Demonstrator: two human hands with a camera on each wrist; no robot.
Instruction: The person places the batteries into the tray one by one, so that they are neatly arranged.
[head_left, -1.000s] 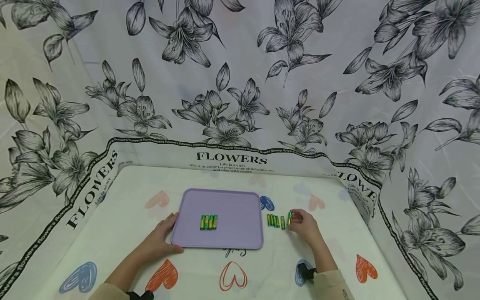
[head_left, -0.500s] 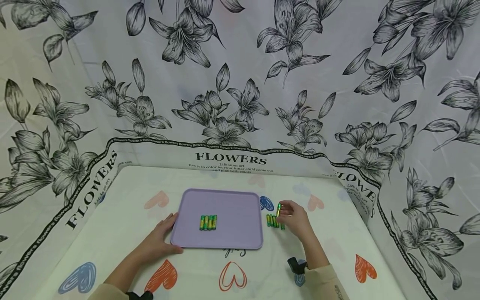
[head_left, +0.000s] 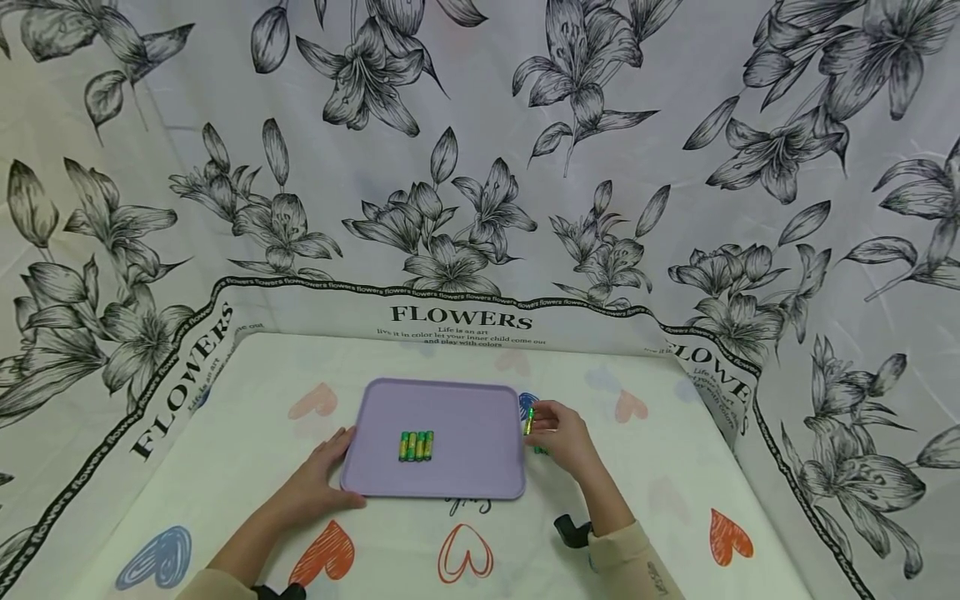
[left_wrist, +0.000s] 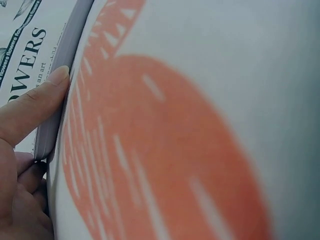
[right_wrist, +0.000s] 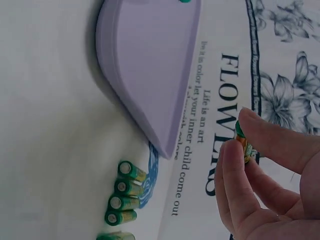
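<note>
Pinching a small green and gold battery (head_left: 529, 421) between thumb and fingertips, a person's right hand (head_left: 564, 437) is just beside the right rim of a shallow purple tray (head_left: 472, 433), its grip narrow around that one piece. The left hand (head_left: 322, 479) holds the tray's near left corner, thumb against the near edge and fingers along the left side. On the tray, four matching batteries (head_left: 416, 447) lie side by side in a close row, left of centre. Off its right side, the right wrist view shows another row of four (right_wrist: 128, 188) on the cloth-covered surface (head_left: 405, 537), with a fifth battery (right_wrist: 116, 236) partly cut off by the picture's lower edge. With four on the tray, one in hand and at least five outside, the work looks a little under halfway. The low rim lies between the held battery and the tray's floor, and the right hand hides most of the outer row from the head view. Printed hearts (head_left: 324, 554) dot the cloth, a black device (head_left: 572, 531) sits at the right wrist, and a flower-patterned curtain (head_left: 480, 92) hangs behind
</note>
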